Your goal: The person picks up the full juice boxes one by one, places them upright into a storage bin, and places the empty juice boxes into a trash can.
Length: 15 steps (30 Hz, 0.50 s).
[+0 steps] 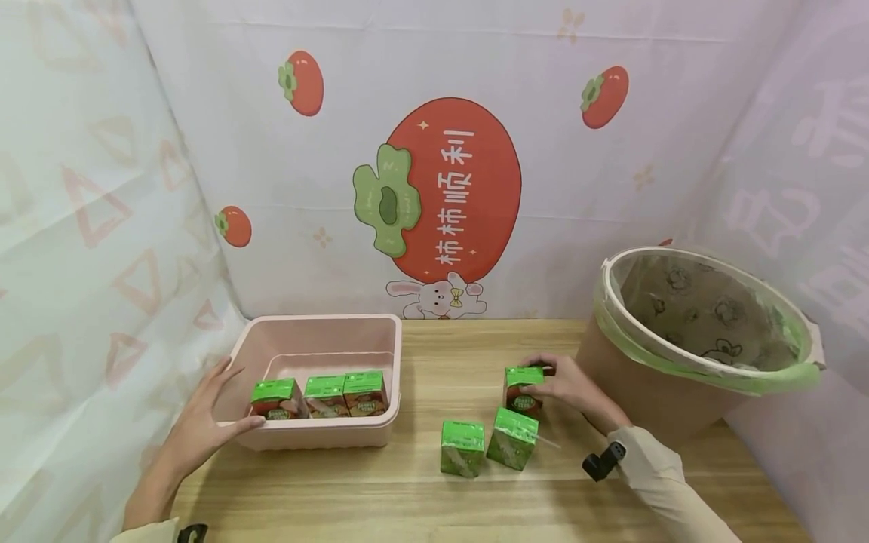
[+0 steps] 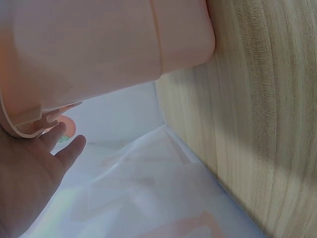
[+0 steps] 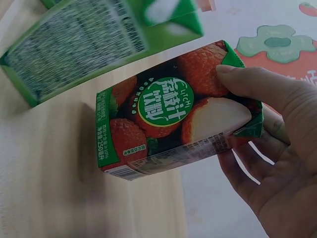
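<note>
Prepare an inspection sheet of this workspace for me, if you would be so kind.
Surface: wood-grain table; no spill seen.
Job's things: pink tub with three cartons inside; two cartons standing on the table; one litchi carton in hand.
Clutter: a thin pale strip, possibly a straw, beside the right one of the two standing cartons.
Hands: left hand touches the tub's rim at its left end; right hand grips the litchi carton near one end.
Cables: nothing seen.
Surroundings: white back sheet printed with red fruit; lined bin at right.
</note>
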Motion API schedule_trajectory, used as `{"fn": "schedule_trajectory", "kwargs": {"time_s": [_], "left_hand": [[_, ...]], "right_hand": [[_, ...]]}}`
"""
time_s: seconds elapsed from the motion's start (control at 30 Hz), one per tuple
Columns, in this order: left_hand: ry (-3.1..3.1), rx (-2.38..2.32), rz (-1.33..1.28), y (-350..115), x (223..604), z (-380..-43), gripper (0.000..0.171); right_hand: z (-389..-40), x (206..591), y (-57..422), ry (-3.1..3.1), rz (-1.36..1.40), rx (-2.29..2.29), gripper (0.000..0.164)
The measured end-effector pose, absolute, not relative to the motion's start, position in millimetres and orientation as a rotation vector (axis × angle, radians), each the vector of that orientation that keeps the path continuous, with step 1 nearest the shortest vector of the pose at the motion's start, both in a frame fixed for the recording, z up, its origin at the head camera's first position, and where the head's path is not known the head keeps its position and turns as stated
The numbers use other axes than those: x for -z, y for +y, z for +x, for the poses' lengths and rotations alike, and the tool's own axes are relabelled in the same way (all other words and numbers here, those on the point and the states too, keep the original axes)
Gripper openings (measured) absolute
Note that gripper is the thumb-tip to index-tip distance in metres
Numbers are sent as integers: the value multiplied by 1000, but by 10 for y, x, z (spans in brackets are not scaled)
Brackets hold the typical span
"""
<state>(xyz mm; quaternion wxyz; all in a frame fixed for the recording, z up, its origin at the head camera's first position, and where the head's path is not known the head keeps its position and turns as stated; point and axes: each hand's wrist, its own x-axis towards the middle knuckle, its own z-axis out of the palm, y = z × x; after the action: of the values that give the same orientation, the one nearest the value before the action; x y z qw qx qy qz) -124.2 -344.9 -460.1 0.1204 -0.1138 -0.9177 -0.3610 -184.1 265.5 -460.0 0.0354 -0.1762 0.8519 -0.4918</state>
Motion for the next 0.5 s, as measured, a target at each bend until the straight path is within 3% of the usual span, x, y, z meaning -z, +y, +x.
{"fn": "schedule_trajectory", "kwargs": {"time_s": [0.5], "left_hand": [[-2680,1064,-332,-3461,4617,-1262,97]], "right_hand": [[-2074,4021,2210,2688,-648,1324,39]]}}
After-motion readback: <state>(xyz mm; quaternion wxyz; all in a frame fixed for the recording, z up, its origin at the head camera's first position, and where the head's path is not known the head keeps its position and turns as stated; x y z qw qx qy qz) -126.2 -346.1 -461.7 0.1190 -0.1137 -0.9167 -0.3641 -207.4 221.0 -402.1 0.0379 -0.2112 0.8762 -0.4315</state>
